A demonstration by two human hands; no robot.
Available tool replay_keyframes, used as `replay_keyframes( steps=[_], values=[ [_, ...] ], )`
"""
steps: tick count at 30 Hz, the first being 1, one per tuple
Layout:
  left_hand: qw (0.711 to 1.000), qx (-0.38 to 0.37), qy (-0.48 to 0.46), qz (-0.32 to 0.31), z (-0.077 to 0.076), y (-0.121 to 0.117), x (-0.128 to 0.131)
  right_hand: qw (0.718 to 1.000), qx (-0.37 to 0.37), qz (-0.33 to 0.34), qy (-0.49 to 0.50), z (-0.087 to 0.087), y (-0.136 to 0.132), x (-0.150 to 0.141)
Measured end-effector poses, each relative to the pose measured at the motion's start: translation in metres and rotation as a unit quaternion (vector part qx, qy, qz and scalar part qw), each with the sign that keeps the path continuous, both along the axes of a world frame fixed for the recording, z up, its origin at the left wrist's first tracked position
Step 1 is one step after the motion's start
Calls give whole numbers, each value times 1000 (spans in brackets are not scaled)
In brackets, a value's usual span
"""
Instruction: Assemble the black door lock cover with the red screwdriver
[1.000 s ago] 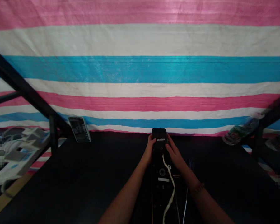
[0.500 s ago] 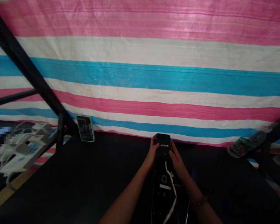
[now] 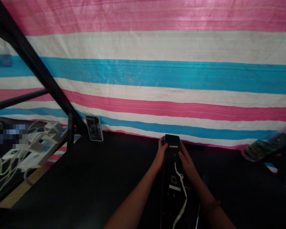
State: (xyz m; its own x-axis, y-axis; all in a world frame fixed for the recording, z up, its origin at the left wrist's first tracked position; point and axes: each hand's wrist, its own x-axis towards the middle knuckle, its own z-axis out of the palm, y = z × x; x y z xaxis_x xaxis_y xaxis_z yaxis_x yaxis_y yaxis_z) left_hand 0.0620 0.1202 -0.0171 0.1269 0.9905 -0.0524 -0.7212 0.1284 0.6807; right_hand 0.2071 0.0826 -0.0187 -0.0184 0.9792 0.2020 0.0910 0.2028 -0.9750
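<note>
Both my hands hold a dark phone-like slab (image 3: 172, 140) with rounded top corners and a small white strip. My left hand (image 3: 161, 152) closes on its left edge, thumb on the front. My right hand (image 3: 186, 161) grips the right side, its thumb lying along the edge. Below the slab, between my forearms, runs a long black panel (image 3: 168, 200) with a pale label and a round mark; I cannot tell whether the two are joined. A whitish cord (image 3: 184, 194) trails down over the panel toward me.
A second phone (image 3: 94, 128) leans upright at the back of the black table (image 3: 85, 184). White cables and a power strip (image 3: 35, 158) lie at left beside a black metal frame (image 3: 38, 70). A clear bottle (image 3: 259, 147) lies at right. Striped sheeting (image 3: 157, 73) hangs behind.
The whole view has shifted, so things appear further right and slightly higher. Both hands keep the same hold on the slab; the cord lies as before.
</note>
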Motion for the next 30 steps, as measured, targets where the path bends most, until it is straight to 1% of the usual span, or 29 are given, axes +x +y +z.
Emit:
replay_keyframes(
  steps=[7,10,15,22,27,30],
  values=[
    [999,-28,27,5,-4,4,1,1000,0,-19,-13,-1,1,1],
    [999,-20,32,2,-2,1,0,999,12,-21,-23,1,0,2],
    [999,-18,50,1,2,-1,-2,999,-7,-22,-30,2,-1,2],
    [998,-22,63,5,7,-2,-3,999,-10,-23,-31,5,-1,0],
    [997,-30,65,10,5,-1,-2,999,-8,-27,-28,5,-1,0],
    [997,-39,59,3,5,-1,-2,999,-10,-30,-33,5,0,0]
  ],
)
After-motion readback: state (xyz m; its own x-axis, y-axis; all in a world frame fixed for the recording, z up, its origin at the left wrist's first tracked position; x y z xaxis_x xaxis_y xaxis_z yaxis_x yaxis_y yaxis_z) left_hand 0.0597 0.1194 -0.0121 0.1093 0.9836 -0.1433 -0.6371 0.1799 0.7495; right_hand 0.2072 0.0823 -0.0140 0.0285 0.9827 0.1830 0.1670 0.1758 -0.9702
